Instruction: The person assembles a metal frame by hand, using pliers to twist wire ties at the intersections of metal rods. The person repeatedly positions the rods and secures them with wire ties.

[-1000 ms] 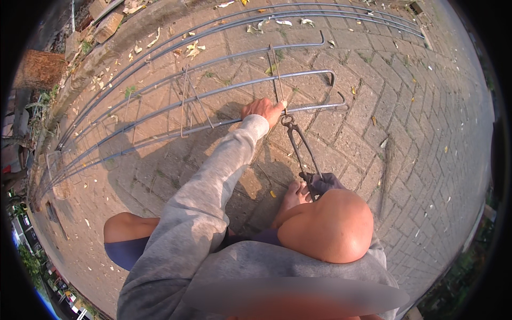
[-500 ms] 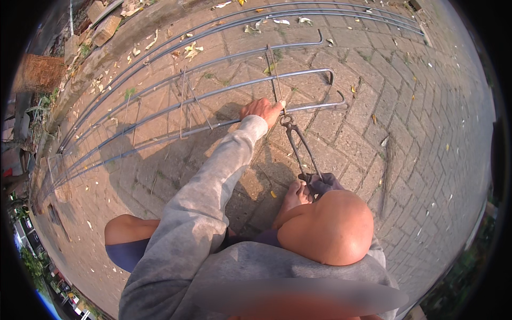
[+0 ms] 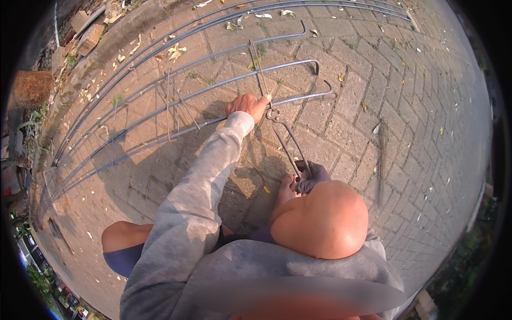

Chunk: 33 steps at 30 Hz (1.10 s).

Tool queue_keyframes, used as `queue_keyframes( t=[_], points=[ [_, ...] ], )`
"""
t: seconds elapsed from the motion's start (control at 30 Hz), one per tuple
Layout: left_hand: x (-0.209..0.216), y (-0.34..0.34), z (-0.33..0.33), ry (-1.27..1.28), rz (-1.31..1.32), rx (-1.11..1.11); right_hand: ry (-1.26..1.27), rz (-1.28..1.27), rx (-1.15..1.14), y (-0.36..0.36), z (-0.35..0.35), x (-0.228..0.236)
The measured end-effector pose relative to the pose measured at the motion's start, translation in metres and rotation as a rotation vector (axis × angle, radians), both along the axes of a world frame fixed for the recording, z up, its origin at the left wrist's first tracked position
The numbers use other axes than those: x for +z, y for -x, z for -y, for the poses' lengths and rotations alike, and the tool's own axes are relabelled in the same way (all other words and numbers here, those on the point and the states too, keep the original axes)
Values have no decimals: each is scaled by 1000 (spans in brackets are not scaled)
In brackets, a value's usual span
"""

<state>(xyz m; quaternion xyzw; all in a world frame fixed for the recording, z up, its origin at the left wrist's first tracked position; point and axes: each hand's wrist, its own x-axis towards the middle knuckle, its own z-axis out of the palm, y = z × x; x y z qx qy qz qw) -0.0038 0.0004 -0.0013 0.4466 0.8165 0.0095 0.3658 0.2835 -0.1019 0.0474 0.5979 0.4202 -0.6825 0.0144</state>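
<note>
My left hand (image 3: 246, 108), bare below a grey sleeve, is closed at the nearest hooked steel bar (image 3: 298, 98). It pinches the low end of a thin rust-brown stirrup (image 3: 257, 65), which stands across the long bars. My right hand (image 3: 314, 178), in a dark glove and partly behind my knee, grips the handles of long-handled pincers (image 3: 290, 144). Their rounded jaws (image 3: 273, 114) are right beside my left fingertips, at the crossing of stirrup and bar. Any tie wire in the jaws is too small to make out.
Another hooked bar (image 3: 292, 63) lies just beyond, with more stirrups (image 3: 169, 105) along it to the left. Several loose long rods (image 3: 330, 4) curve along the far side. Brick paving (image 3: 416, 144) spreads to the right, with dry leaves. Wood blocks (image 3: 90, 38) lie at upper left.
The view has shifted, so the bars sit slightly further left and higher. The pincer handles look closer together near my right hand; my left hand keeps its place at the stirrup.
</note>
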Motion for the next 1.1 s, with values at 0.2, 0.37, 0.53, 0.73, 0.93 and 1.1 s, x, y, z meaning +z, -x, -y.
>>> queue_keyframes(
  t=[0.2, 0.37, 0.53, 0.73, 0.93, 1.1],
  points=[
    [5, 1, -1, 38, -1, -34, 170, 6, 10, -3, 0, -8],
    [6, 1, -1, 48, 3, -31, -240, 259, 184, -19, -16, -8],
    [3, 0, -1, 40, 0, -40, -208, 203, -65, -19, -17, -2],
    [1, 0, -1, 27, 0, -25, 227, -33, -98, -11, 4, -24],
    [2, 0, 0, 18, -10, -43, 243, 70, 255, -29, -12, -36],
    [2, 0, 1, -10, -25, -46, -507, 408, 760, -62, -35, -8]
  ],
)
